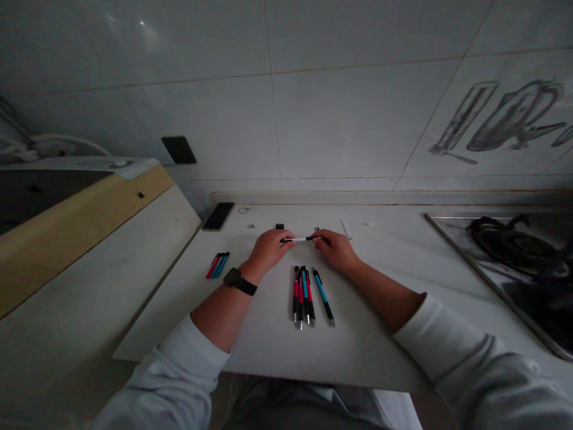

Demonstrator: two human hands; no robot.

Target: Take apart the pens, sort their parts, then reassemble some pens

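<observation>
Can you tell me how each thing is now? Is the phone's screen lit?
Pen piece: held by left hand and right hand
Phone: lying flat, screen dark
Watch: strapped on, screen dark
Pen cluster: lying together
Lone blue pen: lying apart
Stove: no flame showing

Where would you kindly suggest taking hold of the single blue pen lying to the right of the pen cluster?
Probably best at mid-barrel of the blue pen, with the right hand coming from above and the right: it lies flat and slender, and the pen cluster crowds only its left side.
</observation>
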